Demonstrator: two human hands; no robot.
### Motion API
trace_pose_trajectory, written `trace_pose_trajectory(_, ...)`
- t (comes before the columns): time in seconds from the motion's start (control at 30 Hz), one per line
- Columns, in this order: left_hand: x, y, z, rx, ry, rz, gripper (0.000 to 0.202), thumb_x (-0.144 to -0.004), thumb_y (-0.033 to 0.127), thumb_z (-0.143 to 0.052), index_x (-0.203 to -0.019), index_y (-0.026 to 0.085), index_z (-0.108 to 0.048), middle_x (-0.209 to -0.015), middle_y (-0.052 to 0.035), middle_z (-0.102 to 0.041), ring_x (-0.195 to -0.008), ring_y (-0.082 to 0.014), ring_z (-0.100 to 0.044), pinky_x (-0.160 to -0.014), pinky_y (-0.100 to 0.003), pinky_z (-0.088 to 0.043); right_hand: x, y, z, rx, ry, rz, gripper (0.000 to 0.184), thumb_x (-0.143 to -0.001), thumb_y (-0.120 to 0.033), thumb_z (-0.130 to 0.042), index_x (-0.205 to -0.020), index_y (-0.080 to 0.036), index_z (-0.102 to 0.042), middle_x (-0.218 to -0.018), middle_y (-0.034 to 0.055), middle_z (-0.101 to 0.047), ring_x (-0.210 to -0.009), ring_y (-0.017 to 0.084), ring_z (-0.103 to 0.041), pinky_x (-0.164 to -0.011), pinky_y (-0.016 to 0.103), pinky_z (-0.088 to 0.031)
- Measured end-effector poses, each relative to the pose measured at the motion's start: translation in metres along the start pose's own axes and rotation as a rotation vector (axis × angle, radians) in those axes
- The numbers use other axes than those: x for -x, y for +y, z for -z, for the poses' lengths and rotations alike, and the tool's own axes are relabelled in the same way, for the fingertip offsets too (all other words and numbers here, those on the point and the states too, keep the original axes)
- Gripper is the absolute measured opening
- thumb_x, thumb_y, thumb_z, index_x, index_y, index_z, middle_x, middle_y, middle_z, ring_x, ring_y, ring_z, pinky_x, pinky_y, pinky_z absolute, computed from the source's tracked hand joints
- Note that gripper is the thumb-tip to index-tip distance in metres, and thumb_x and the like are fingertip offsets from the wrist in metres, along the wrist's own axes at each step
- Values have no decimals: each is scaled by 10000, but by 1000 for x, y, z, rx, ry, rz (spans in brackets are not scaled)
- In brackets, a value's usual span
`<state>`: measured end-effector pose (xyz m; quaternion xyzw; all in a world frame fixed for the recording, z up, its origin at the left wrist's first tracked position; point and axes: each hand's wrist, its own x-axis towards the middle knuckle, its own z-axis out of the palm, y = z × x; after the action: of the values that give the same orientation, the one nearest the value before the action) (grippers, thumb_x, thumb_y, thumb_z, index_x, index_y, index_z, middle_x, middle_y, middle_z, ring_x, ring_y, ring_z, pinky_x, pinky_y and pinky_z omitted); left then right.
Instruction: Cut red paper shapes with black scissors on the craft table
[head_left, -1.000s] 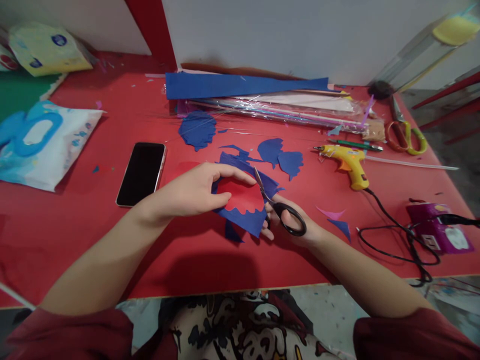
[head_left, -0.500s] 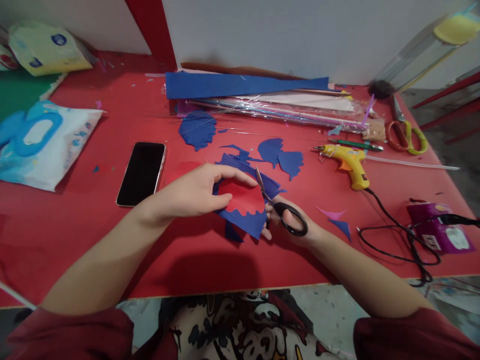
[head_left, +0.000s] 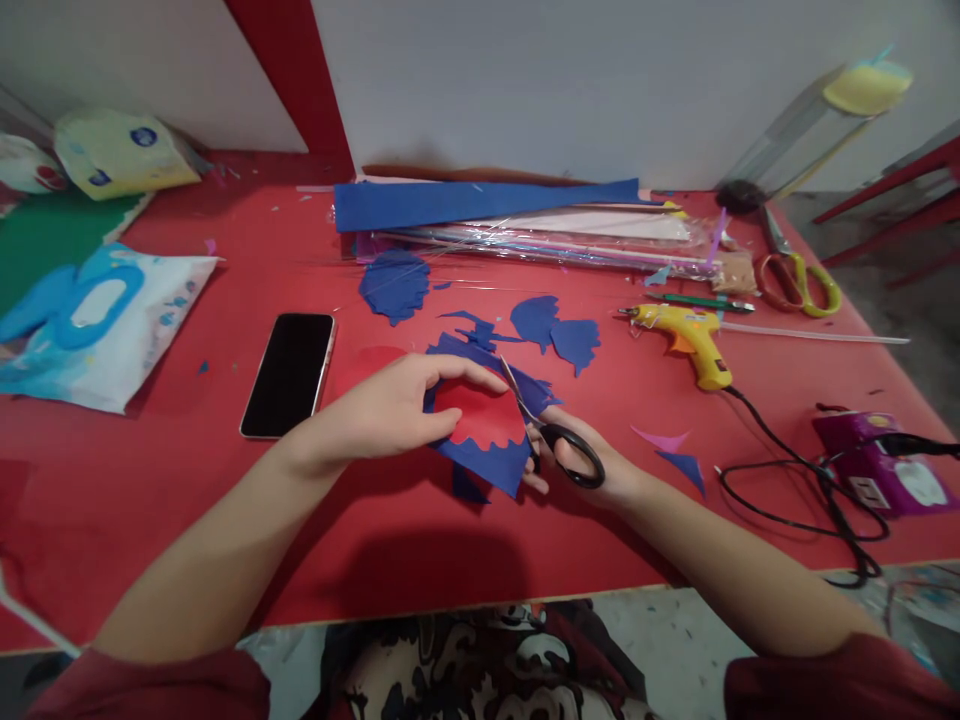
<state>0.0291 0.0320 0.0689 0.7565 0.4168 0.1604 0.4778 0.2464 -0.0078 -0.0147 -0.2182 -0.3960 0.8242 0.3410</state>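
My left hand [head_left: 390, 410] pinches a red paper shape [head_left: 480, 415] laid over a blue paper sheet [head_left: 491, 460], holding both just above the red table [head_left: 187, 500]. My right hand [head_left: 592, 465] grips black-handled scissors [head_left: 559, 435], fingers through the loops. The blades point up and away along the right edge of the red shape. Several blue cut-out pieces [head_left: 555, 330] lie just beyond the hands.
A black phone [head_left: 289, 372] lies left of my left hand. A yellow glue gun [head_left: 686, 340] with a black cord sits to the right, near a purple power strip [head_left: 881, 470]. Rolled blue paper and wrapped sheets [head_left: 487, 205] line the back. Orange-green scissors [head_left: 795, 275] lie at far right.
The view has tilted slightly, so everything sits lower in the picture. Both hands keep their grip, and the scissors stay at the red shape's edge.
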Motion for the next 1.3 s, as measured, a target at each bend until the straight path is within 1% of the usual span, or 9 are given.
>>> trace_pose_trajectory(0.1, 0, 1, 0, -1, -4, 4, 447, -678, 11, -465, -1069, 149, -630, -1107, -34, -666, -948, -139, -614, -840, -237, -476, -1, -2, -2, -1, 12, -11, 387, -730, -486, -681, -812, -193, -441, -703, -42, -529, -479, 70, -499, -480, 231, -412)
trace_pose_trajectory(0.27, 1, 1, 1, -19, -8, 9, 433, -698, 26, -469, -1072, 172, -632, -1118, -30, -663, -941, -149, -615, -851, -261, -477, -1, -4, -4, 29, 7, -5, 409, -724, -527, -662, -873, -201, -464, -718, -30, -540, -506, 93, -523, -501, 254, -453)
trace_pose_trajectory(0.43, 1, 0, 0, -8, -23, -4, 422, -705, 21, -477, -1066, 173, -634, -1109, -28, -665, -939, -144, -614, -848, -253, -476, -1, -5, -3, 72, 23, -16, 445, -691, -572, -666, -788, -202, -438, -732, -11, -555, -516, 100, -520, -531, 279, -475)
trace_pose_trajectory(0.57, 1, 0, 1, 3, -37, 5, 417, -703, 29, -487, -1066, 169, -635, -1098, -32, -667, -922, -146, -617, -813, -245, -484, -1, -5, -3, 67, -5, 0, 407, -727, -550, -646, -792, -191, -463, -716, -12, -543, -530, 96, -521, -532, 267, -471)
trace_pose_trajectory(0.67, 2, 0, 2, 4, -29, 10, 403, -706, 51, -495, -1061, 173, -640, -1090, -35, -668, -929, -157, -616, -793, -250, -489, -1, -6, -3, 37, -34, 23, 386, -744, -524, -645, -819, -201, -447, -715, -24, -538, -527, 92, -521, -525, 259, -462)
trace_pose_trajectory(0.8, 3, 1, 3, -12, 14, -7, 396, -712, 61, -493, -1061, 175, -641, -1100, -39, -663, -974, -167, -605, -835, -267, -481, -1, -6, -3, 31, -45, 18, 390, -752, -512, -645, -867, -213, -423, -731, -28, -540, -534, 92, -522, -539, 263, -458)
trace_pose_trajectory(0.93, 2, 2, 3, -6, 1, -6, 403, -707, 60, -493, -1064, 176, -639, -1100, -41, -665, -975, -173, -608, -830, -276, -487, -1, -3, -2, 2, -43, 37, 373, -756, -497, -648, -852, -219, -418, -735, -28, -539, -542, 96, -524, -529, 257, -456)
trace_pose_trajectory(1.07, 1, 2, 0, -4, -7, -5, 404, -695, 51, -491, -1051, 169, -640, -1103, -45, -669, -980, -175, -610, -880, -296, -475, -1, -2, 0, 0, -53, 37, 356, -770, -486, -640, -857, -219, -420, -740, -30, -541, -540, 90, -527, -534, 253, -460)
trace_pose_trajectory(1.3, 2, 1, -1, -10, 15, -15, 406, -702, 50, -480, -1059, 179, -627, -1115, -41, -664, -996, -172, -610, -879, -290, -481, 0, -1, 3, 104, -11, 4, 423, -744, -558, -626, -861, -215, -407, -731, -28, -534, -520, 94, -516, -527, 264, -450)
